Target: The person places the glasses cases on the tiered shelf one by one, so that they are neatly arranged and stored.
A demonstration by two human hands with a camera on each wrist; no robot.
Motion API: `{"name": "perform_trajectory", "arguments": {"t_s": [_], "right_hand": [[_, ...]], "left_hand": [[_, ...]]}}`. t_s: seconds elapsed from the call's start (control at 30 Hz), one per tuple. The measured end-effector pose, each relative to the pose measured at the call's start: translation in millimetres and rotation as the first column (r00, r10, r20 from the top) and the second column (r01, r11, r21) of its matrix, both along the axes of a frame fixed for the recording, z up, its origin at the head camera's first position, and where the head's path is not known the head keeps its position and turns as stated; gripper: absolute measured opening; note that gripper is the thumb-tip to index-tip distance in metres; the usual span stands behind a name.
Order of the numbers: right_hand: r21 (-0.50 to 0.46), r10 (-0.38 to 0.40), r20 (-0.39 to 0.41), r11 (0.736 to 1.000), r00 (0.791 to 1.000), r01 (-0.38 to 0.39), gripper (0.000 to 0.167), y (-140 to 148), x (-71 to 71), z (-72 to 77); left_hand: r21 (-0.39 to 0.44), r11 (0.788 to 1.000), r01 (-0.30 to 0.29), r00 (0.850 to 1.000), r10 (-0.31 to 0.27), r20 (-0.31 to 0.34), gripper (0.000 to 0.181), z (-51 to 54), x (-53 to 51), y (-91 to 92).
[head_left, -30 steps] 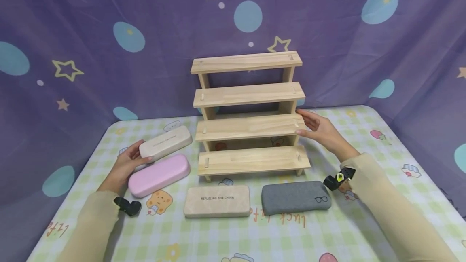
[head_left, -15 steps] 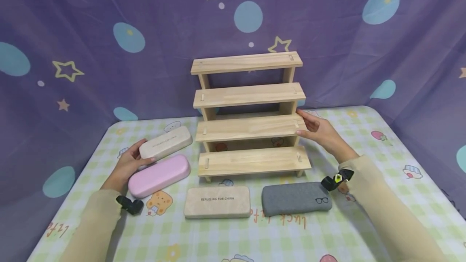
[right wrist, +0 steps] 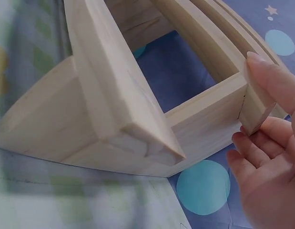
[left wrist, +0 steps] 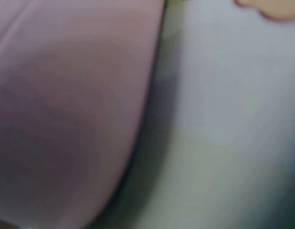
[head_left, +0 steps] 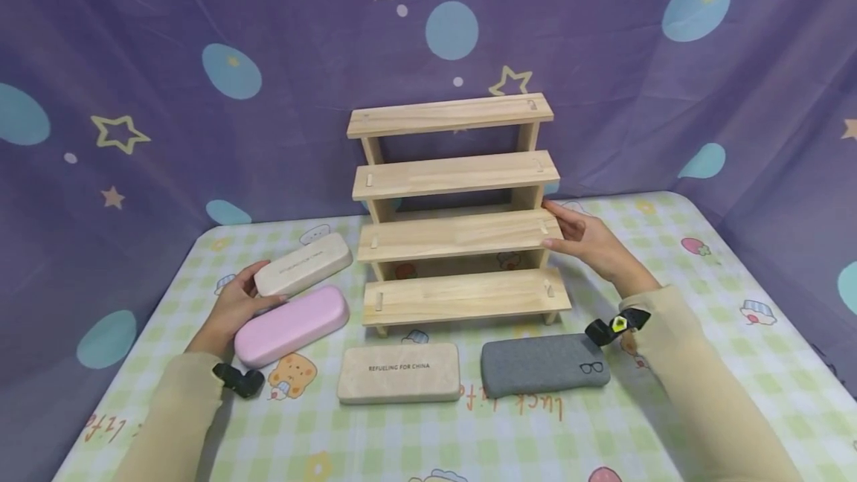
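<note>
My left hand (head_left: 230,311) holds the near-left end of a cream glasses case (head_left: 303,265), fingers behind it and thumb along its front side. Just in front lies a pink glasses case (head_left: 292,326), blurred and close in the left wrist view. A four-tier wooden display stand (head_left: 458,233) stands at the back. At its right side, my right hand (head_left: 589,244) pinches the end of the second shelf from the bottom. The right wrist view shows the thumb on the upper face of that shelf board (right wrist: 254,107) and the fingertips under it.
Along the front lie a beige glasses case (head_left: 399,373) with printed lettering and a grey fabric one (head_left: 545,365) with a small glasses drawing. A checked cloth (head_left: 388,445) covers the table. Behind the stand hangs a purple patterned curtain (head_left: 301,36).
The view shifts very slightly. Both hands stay where they were, and the cases and the stand have not visibly moved.
</note>
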State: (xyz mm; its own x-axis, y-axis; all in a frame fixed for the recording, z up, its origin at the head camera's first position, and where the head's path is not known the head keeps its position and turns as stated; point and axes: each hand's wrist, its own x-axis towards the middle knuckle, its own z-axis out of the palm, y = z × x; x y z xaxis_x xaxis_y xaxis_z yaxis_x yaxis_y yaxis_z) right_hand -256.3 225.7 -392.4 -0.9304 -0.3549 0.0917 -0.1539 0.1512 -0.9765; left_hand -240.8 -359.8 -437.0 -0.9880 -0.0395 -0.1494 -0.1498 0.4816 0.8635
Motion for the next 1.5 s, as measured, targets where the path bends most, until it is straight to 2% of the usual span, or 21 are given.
{"name": "perform_trajectory", "arguments": {"t_s": [0.23,0.57,0.73,0.9,1.07,1.13,1.2,1.27,1.37,1.5], "right_hand": [[-0.012,0.034,-0.02,0.999,0.999,-0.034,0.071,0,1.3,-1.2],[-0.03,0.042,-0.019,0.999,0.999,-0.043,0.072,-3,3.4,-0.9],[-0.018,0.036,-0.023,0.999,0.999,-0.036,0.072,-5,2.2,-1.5],[-0.001,0.037,-0.027,0.999,0.999,-0.038,0.073,-4,2.8,-0.2],[0.01,0.035,-0.028,0.999,0.999,-0.034,0.075,-1,4.0,0.6],[0.014,0.034,-0.026,0.999,0.999,-0.033,0.075,-1,4.6,0.7],[0.015,0.035,-0.024,0.999,0.999,-0.034,0.075,-1,5.0,0.9],[0.017,0.037,-0.022,0.999,0.999,-0.037,0.075,-2,5.8,1.4],[0.01,0.042,-0.02,0.999,0.999,-0.042,0.075,-2,6.4,1.7],[-0.01,0.057,-0.024,0.998,0.998,-0.057,0.074,-2,5.2,0.6]], "left_hand": [[-0.067,0.998,-0.016,1.0,0.016,-0.007,0.094,0.7,1.1,0.1],[-0.033,0.997,-0.074,0.996,0.073,-0.042,0.091,-1.0,3.3,-3.5],[-0.055,0.992,-0.115,0.992,0.112,-0.057,0.092,4.0,6.9,-9.2],[-0.053,0.993,-0.103,0.991,0.098,-0.092,0.089,14.6,7.9,-13.4],[0.028,0.998,-0.061,0.989,0.064,-0.132,0.082,28.6,6.3,-14.3],[0.093,0.993,-0.066,0.985,0.08,-0.152,0.075,34.2,5.5,-13.7],[0.105,0.994,-0.037,0.98,0.056,-0.192,0.069,41.6,5.9,-13.1],[0.155,0.988,-0.015,0.976,0.048,-0.213,0.064,50.7,6.9,-10.7],[0.114,0.993,0.018,0.973,0.009,-0.229,0.062,65.0,7.9,-7.2],[0.12,0.992,0.023,0.974,0.005,-0.225,0.06,80.9,8.1,-2.7]]}}
